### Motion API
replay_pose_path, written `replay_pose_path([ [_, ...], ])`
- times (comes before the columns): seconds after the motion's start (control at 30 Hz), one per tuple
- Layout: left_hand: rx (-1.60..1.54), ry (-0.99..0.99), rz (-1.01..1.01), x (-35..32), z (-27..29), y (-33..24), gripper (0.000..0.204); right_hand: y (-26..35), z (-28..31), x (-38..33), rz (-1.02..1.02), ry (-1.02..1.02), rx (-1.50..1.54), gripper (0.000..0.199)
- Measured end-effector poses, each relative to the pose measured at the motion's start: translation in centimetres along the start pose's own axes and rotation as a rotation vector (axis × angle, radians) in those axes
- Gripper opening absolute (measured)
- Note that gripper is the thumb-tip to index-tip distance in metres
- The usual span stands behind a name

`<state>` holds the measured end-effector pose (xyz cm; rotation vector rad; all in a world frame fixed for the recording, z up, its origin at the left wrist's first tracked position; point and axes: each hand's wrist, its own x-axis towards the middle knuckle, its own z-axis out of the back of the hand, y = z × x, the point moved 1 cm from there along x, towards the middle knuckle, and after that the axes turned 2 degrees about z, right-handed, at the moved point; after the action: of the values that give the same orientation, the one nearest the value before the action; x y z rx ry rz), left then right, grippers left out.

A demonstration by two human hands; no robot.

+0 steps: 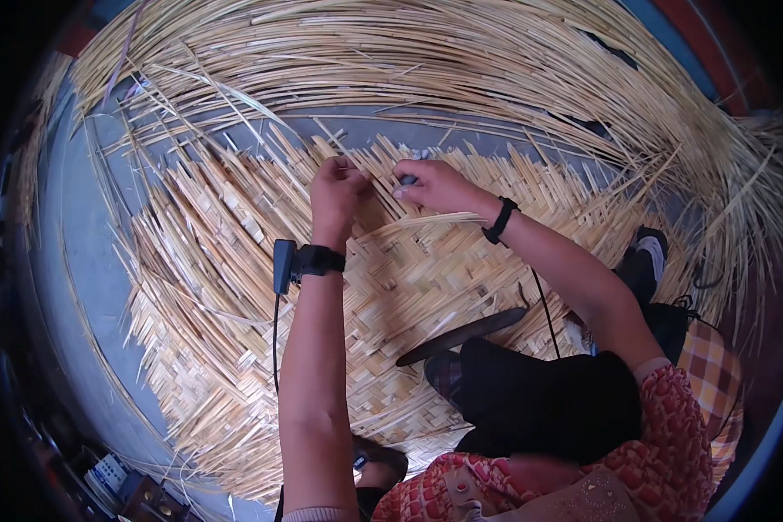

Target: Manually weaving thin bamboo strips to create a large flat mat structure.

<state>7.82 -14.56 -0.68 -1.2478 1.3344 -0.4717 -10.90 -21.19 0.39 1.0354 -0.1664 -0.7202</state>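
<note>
A large woven mat of pale bamboo strips lies on the grey floor under me. My left hand is closed on loose strip ends at the mat's far edge. My right hand sits just to the right, fingers gripping a small dark tool pressed against the strips. A dark wristband with a small device and cable is on my left wrist, and a black band on my right wrist.
A big heap of long loose bamboo strips curves across the back and right. A dark flat blade-like stick lies on the mat near my knee. My shoe rests at the right. Small containers stand at the lower left.
</note>
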Motion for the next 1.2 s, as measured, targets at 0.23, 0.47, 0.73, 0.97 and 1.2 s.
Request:
replay_pose_path([
  [0.23, -0.037, -0.015, -0.044, -0.9, 0.1, -1.1, 0.016, 1.5, 0.4, 1.0, -0.200, 0.140, 0.142, 0.039],
  [0.47, 0.094, -0.072, -0.020, -0.3, 0.5, -0.6, 0.013, 2.6, 0.0, 1.1, -0.114, 0.103, 0.106, 0.037],
  [0.73, 0.001, -0.007, 0.022, -1.0, -0.4, -2.1, 0.018, 2.3, 0.5, 1.8, -0.152, 0.245, 0.145, 0.034],
  [0.97, 0.108, -0.062, -0.003, -0.9, -0.5, -2.3, 0.016, 2.8, 1.2, 1.4, -0.225, 0.248, 0.205, 0.031],
  [1.2, 0.493, -0.212, -0.460, -2.1, -1.2, -1.1, 0.013, 2.7, 0.2, 1.8, -0.015, 0.114, -0.171, 0.031],
])
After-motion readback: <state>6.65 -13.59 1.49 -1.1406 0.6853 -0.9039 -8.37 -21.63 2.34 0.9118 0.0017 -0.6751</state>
